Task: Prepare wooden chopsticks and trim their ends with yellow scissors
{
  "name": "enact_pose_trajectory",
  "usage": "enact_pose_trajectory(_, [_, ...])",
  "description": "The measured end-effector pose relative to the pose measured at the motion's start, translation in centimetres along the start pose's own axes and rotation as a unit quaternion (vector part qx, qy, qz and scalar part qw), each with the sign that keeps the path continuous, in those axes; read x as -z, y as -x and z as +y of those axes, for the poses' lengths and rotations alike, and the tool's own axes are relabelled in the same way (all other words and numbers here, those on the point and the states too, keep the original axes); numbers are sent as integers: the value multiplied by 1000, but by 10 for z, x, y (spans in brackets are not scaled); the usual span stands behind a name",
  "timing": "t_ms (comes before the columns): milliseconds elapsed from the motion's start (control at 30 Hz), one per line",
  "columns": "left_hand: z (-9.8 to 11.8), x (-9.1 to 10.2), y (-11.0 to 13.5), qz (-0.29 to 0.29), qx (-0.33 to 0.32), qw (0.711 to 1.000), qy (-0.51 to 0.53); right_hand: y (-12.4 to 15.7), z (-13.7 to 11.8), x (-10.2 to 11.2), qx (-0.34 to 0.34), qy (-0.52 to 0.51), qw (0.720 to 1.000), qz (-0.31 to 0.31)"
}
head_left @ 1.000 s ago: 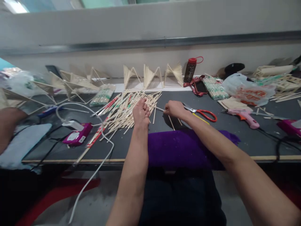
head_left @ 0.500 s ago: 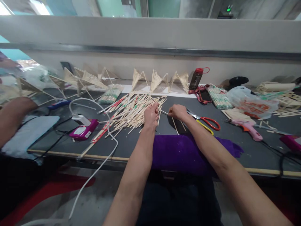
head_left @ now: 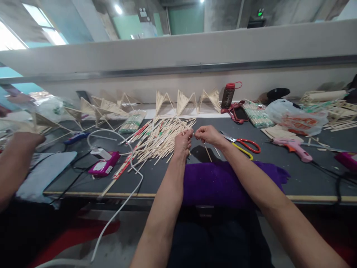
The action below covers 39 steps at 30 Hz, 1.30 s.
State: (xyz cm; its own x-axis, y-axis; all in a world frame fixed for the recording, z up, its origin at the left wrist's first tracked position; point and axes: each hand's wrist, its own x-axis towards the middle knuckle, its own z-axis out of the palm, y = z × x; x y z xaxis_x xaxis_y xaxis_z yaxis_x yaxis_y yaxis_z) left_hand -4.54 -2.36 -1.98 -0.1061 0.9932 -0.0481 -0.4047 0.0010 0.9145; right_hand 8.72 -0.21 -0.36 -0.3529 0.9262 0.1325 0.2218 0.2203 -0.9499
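Observation:
My left hand is closed at the right edge of a loose pile of thin wooden sticks. My right hand is pinched closed just beside it, fingertips nearly touching. A short bit of a thin pale stick shows between the two hands; the fingers cover the rest. Below my right hand, one wooden stick and a whitish stick lie on the dark tabletop. Scissors with red and yellow handles lie by my right wrist. A purple cloth is spread under my forearms.
Fan-shaped stick models stand along the back. A pink glue gun, a plastic bag and a bottle are to the right. On the left are a purple power socket, a white cable and another person's arm.
My hands have come closer together, the right one moving left toward the left one. The pale stick between them shows less. The view has tilted slightly upward.

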Motion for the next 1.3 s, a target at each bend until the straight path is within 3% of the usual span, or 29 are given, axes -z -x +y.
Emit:
enact_pose_trajectory(133, [1,1,1,-23,13,1000,-6,12,2,-6,-49,-82,995,-5])
enact_pose_trajectory(300, [-1,0,1,-47,15,999,-21,19,7,1,-87,-142,986,-26])
enact_pose_trajectory(667, [-6,-4,2,-52,9,998,-44,20,12,4,-38,-97,993,-48])
enact_pose_trajectory(767, [-8,-3,0,-55,11,998,-39,19,12,1,-13,-42,998,-42])
enact_pose_trajectory(933, [-9,-2,-1,-46,12,999,-23,20,8,-3,49,138,989,-17])
enact_pose_trajectory(1033, [-8,-2,-1,-44,22,999,-19,20,6,-5,53,172,984,-2])
enact_pose_trajectory(1167, [-6,-1,-2,-53,42,998,-2,18,11,-5,20,81,996,-3])
enact_pose_trajectory(1300, [-6,0,-4,-68,61,996,3,20,13,1,-34,-61,996,-56])
